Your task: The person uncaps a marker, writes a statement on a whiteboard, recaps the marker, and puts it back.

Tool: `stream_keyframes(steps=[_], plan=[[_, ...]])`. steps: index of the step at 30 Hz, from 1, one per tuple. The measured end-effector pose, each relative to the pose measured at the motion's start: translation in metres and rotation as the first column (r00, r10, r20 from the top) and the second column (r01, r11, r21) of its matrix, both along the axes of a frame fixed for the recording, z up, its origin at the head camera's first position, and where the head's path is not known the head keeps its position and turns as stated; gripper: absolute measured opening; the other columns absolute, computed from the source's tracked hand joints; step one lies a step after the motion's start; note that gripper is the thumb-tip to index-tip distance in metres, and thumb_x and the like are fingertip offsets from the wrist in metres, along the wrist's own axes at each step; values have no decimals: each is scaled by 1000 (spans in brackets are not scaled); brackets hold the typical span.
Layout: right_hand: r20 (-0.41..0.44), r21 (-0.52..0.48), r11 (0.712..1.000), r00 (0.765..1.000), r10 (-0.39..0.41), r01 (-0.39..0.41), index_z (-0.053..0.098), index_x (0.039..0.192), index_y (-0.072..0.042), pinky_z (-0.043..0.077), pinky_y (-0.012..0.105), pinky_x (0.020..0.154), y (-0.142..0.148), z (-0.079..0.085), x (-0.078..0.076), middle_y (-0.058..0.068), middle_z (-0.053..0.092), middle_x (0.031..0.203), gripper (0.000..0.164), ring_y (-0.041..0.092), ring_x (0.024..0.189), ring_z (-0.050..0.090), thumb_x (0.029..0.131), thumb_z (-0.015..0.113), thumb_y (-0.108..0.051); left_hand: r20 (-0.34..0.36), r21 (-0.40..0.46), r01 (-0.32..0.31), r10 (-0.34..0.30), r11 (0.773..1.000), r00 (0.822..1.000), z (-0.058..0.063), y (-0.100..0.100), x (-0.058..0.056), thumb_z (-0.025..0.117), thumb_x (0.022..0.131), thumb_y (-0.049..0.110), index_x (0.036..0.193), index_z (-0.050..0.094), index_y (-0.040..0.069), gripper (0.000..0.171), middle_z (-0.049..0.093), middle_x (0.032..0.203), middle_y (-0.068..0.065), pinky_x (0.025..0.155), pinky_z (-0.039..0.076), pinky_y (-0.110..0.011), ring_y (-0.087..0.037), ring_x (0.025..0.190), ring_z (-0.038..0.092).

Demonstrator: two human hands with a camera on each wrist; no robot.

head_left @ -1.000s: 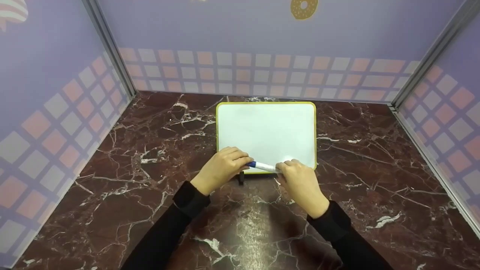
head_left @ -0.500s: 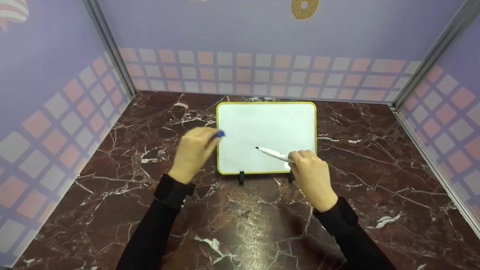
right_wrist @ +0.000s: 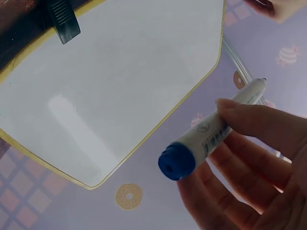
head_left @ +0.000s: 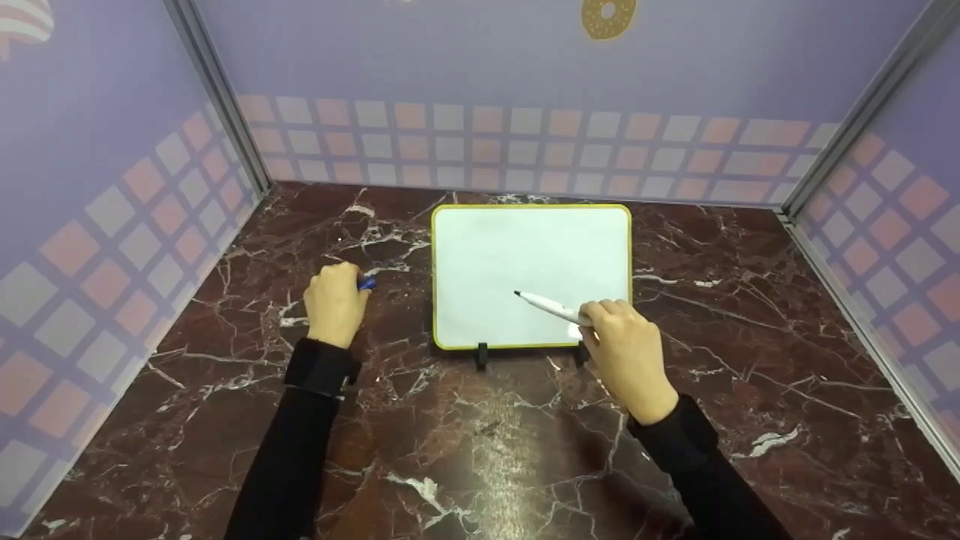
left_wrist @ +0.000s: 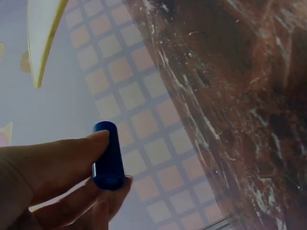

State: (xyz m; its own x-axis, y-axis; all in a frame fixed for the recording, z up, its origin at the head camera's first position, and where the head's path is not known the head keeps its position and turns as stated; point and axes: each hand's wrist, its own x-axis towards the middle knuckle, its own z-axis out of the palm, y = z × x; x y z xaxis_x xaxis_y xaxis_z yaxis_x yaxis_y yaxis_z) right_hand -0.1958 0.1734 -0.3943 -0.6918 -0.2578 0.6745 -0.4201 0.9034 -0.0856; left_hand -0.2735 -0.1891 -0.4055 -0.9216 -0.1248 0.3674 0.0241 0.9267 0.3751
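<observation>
My left hand (head_left: 335, 304) pinches a blue marker cap (left_wrist: 109, 155) between thumb and fingers, left of the whiteboard and apart from it. In the left wrist view the cap's open end faces down. My right hand (head_left: 626, 356) grips a white marker (head_left: 549, 306) in front of the board's lower right. Its dark tip is bare and points up and left; the blue end plug (right_wrist: 176, 161) shows in the right wrist view. The whiteboard (head_left: 525, 255), white with a yellow rim, bears no writing that I can see. Whether the tip touches the board I cannot tell.
Black stand feet (head_left: 482, 356) hold the board's lower edge. Beneath lies a dark red marbled tabletop (head_left: 225, 420). Lilac panels with pink and white squares (head_left: 487, 146) close off the back and both sides, joined by metal corner strips (head_left: 225, 97).
The cap has come off the marker. My left hand has carried it away to the left, past the board's edge. My right hand has shifted slightly right with the uncapped marker.
</observation>
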Motion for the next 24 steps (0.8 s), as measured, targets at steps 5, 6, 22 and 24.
stream_keyframes(steps=[5, 6, 22, 24], plan=[[8, 5, 1000, 1000, 2, -2, 69, 84, -5, 56, 42, 51, 0, 1, 1, 8, 70, 76, 19, 27, 68, 66, 73, 83, 1, 80, -32, -28, 30, 999, 996, -6, -1, 0, 78, 80, 6, 89, 70, -7, 18, 71, 96, -30, 68, 58, -60, -50, 85, 69], [14, 4, 1000, 1000, 3, -3, 69, 84, -5, 56, 42, 51, 0, 2, 1, 8, 70, 77, 19, 27, 68, 66, 73, 83, 1, 97, -40, -28, 32, 999, 995, -7, -1, 0, 77, 80, 6, 89, 69, -8, 18, 71, 95, -31, 68, 58, -60, -50, 85, 68], [37, 20, 1000, 999, -2, 1, 69, 84, -6, 55, 42, 50, 0, 2, 3, 7, 69, 75, 18, 27, 67, 65, 73, 82, -1, 312, -183, 6, 52, 983, 949, -24, 1, -5, 80, 78, 14, 100, 68, -9, 34, 70, 102, -31, 73, 60, -58, -49, 91, 69], [35, 23, 1000, 999, -2, 2, 69, 84, -6, 55, 42, 50, 0, 2, 3, 7, 69, 75, 18, 27, 67, 65, 73, 82, -1, 335, -192, 8, 57, 981, 941, -25, 1, -5, 81, 78, 14, 101, 68, -8, 35, 70, 102, -30, 71, 60, -57, -48, 90, 69]])
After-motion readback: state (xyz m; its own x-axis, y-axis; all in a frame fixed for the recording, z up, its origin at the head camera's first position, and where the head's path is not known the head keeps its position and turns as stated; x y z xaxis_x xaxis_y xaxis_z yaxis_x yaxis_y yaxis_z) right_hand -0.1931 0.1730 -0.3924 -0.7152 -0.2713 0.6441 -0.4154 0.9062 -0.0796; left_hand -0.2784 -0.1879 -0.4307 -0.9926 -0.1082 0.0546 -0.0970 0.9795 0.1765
